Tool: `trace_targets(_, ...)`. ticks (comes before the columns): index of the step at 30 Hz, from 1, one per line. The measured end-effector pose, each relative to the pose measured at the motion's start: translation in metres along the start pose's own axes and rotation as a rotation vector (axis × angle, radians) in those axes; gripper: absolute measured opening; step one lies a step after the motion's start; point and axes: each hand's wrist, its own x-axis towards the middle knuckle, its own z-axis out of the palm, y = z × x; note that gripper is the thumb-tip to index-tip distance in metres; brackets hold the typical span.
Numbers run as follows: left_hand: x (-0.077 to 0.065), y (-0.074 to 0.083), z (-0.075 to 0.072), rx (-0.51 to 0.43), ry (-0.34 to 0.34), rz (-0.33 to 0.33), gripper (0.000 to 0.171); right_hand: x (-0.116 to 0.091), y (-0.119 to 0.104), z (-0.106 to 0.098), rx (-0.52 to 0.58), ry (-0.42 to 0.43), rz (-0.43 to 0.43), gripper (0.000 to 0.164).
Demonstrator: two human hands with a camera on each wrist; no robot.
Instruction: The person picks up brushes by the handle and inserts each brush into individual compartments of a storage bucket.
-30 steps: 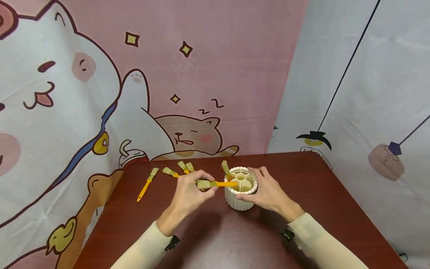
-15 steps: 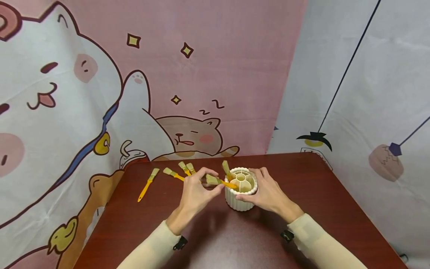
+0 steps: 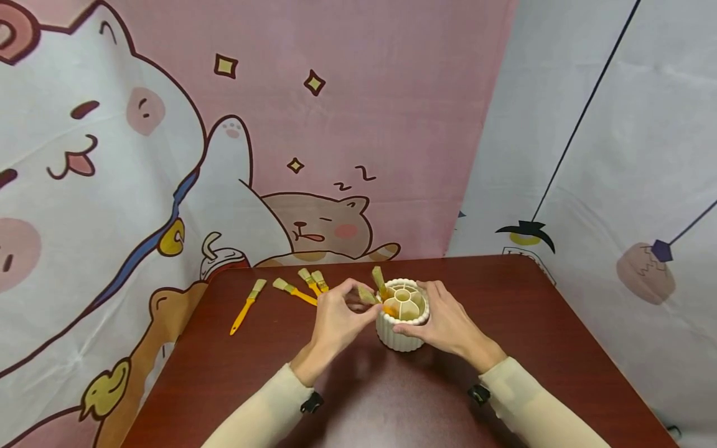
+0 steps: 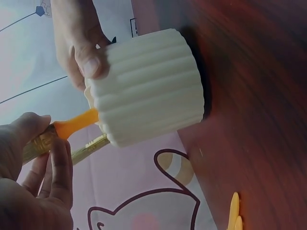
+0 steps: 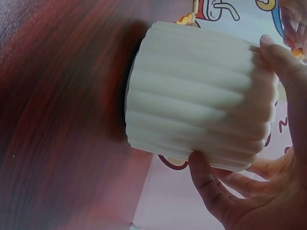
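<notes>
A cream, ribbed round brush holder (image 3: 400, 336) with divided compartments stands upright on the table. My left hand (image 3: 342, 317) pinches a paintbrush (image 4: 72, 125) near its bristle end, and the orange handle reaches into the holder's near-left opening. A second paintbrush (image 3: 379, 281) stands in the holder at its back left, bristles up. On the right side, my right hand (image 3: 448, 317) grips the holder, thumb at the front of the rim and fingers round the far side. In the right wrist view the holder's ribbed wall (image 5: 196, 96) sits between thumb and fingers.
Several more paintbrushes with orange handles lie left of the holder: one apart (image 3: 248, 307), another paintbrush (image 3: 294, 291) closer in, and a pair of paintbrushes (image 3: 313, 281) side by side behind. The dark red table (image 3: 504, 292) meets a cartoon-printed cloth (image 3: 426, 155) at the back.
My left hand has moved right toward the holder, and the paintbrush's handle has gone from above the rim down into a compartment. My right hand stays on the holder.
</notes>
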Motion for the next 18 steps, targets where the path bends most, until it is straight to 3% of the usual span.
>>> trace_targets(8,0.005,-0.003,0.014,0.026,-0.008,-0.068,0.029,0.000,-0.001,0.000,0.011,-0.001,0.004,0.120)
trace_targets(18,0.005,-0.011,0.025,0.080,-0.014,-0.067,0.026,0.000,-0.001,0.000,0.013,-0.011,0.024,0.119)
